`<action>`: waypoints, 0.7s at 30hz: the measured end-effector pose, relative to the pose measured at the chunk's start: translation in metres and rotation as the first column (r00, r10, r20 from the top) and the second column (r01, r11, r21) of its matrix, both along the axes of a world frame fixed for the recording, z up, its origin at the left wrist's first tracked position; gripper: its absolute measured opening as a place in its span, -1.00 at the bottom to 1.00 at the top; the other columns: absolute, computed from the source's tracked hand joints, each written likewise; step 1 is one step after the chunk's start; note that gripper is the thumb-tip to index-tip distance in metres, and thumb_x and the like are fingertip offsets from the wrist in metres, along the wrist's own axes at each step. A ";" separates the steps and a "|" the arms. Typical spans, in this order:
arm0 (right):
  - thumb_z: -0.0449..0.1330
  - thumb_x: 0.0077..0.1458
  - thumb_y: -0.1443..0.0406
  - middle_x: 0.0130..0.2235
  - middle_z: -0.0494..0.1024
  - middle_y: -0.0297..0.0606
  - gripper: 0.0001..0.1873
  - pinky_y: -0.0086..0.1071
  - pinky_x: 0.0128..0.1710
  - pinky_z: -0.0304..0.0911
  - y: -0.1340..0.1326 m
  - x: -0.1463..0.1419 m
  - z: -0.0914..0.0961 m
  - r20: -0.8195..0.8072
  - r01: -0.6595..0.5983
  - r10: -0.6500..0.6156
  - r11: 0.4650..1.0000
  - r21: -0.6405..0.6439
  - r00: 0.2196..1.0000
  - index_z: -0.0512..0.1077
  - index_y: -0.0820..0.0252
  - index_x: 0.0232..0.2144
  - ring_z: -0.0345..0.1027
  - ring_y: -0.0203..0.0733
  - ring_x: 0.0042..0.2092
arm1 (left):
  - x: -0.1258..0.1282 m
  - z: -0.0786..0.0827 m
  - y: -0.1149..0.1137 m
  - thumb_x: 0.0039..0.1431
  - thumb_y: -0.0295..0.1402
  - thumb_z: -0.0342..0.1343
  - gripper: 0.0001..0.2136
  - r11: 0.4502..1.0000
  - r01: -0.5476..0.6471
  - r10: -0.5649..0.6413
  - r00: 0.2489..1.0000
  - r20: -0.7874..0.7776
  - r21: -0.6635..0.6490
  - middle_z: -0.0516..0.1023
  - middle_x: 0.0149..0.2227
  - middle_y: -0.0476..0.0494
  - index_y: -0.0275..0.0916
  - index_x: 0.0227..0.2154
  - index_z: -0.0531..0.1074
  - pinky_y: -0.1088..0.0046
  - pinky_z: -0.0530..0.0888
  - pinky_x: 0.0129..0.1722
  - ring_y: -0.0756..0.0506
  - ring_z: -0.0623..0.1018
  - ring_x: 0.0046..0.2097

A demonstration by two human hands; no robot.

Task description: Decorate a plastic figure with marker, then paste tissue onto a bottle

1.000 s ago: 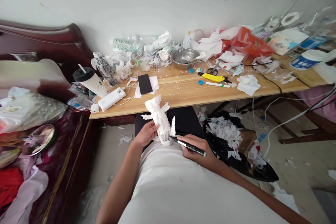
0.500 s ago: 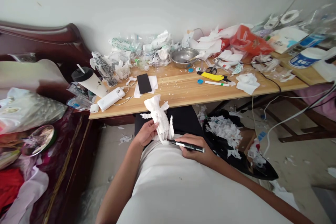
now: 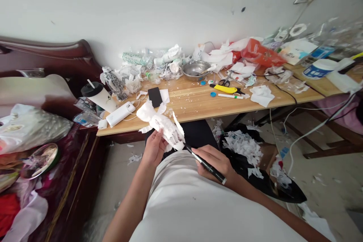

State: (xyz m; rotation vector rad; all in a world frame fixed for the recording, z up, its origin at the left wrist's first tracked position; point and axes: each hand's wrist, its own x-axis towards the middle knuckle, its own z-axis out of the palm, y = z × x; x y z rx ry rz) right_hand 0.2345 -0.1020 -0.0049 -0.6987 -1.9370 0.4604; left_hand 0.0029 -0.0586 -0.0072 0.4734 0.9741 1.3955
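Note:
My left hand is closed around a bottle-shaped object wrapped in white paper, tilted with its top pointing up-left over the desk's front edge. Black marks cover the lower part of the wrapping. My right hand grips a black pen whose tip touches the bottom end of the wrapped object. Both hands sit above my lap, just in front of the wooden desk.
The desk carries a black phone, a white power bank, a lidded cup, a steel bowl, a yellow utility knife, scissors, crumpled paper and plastic bottles. A black bag of paper scraps lies at my right. A dark wooden bed frame stands left.
The wrapped object has tilted from nearly upright to leaning left, and my left hand rose with it. The pen now angles more steeply toward the object's bottom end. The camera view shifted slightly down.

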 end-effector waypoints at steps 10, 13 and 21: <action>0.17 0.18 0.48 -0.12 0.57 -0.14 -0.43 -0.32 -0.13 0.49 0.000 -0.005 0.001 -0.012 -0.018 0.017 0.999 -0.041 1.000 0.33 0.13 0.23 0.51 -0.16 -0.13 | 0.011 0.000 -0.002 0.11 -0.28 0.36 -0.69 0.988 -0.141 0.140 0.990 0.031 0.067 0.65 0.01 -0.28 -0.24 -0.08 0.58 0.29 0.57 0.00 -0.18 0.66 -0.05; 0.18 0.17 0.48 -0.16 0.57 -0.17 -0.44 -0.33 -0.17 0.50 0.000 -0.005 -0.001 -0.013 -0.024 0.024 1.000 -0.007 1.000 0.35 0.13 0.21 0.51 -0.17 -0.18 | 0.016 0.001 -0.003 0.13 -0.25 0.35 -0.70 0.981 -0.174 0.170 0.984 0.046 0.091 0.65 0.00 -0.27 -0.25 -0.11 0.57 0.30 0.56 0.01 -0.16 0.65 -0.04; 0.17 0.14 0.56 -0.05 0.52 -0.05 -0.30 -0.22 -0.08 0.48 -0.003 -0.006 -0.004 -0.063 0.082 -0.079 0.996 0.047 0.995 0.26 0.15 0.30 0.47 -0.07 -0.07 | 0.022 0.001 -0.009 0.11 -0.24 0.36 -0.72 0.966 -0.216 0.212 0.976 0.042 0.142 0.63 0.03 -0.27 -0.21 -0.13 0.57 0.27 0.54 0.02 -0.21 0.61 0.04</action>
